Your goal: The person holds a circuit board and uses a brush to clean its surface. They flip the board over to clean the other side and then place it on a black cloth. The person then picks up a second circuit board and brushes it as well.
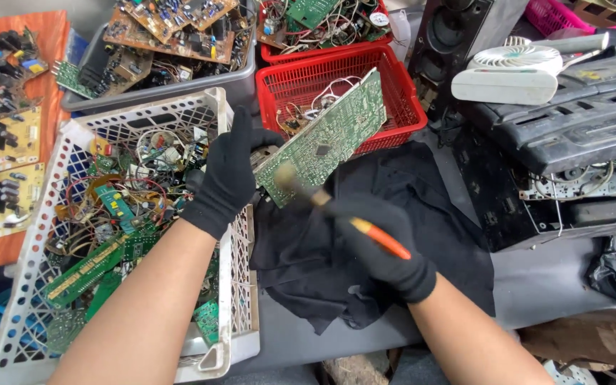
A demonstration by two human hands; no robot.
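Brushing step in hand, by the look of it: left hand [231,178], black glove, fingers clamped on the lower left end of a green circuit board [324,137], holding it tilted in the air over the gap between the white crate [240,249] and the red basket [401,93]. Right hand [386,246], also gloved, fingers closed round the orange handle of a brush [336,210]; bristle end blurred, touching or just off the board's lower edge — cannot tell which. Next move, as I judge it, calls for a firm hold on the board while the bristles sweep along its face. Below the hands a black cloth [308,249] lies spread on the grey bench [536,285]. White crate at left edge holds loose boards and wires. Grey bin [244,78] and second red basket along the far edge, also full of boards. Right side: white handheld fan [511,71] on black gutted casings [586,121]; dark speaker [450,36] behind.
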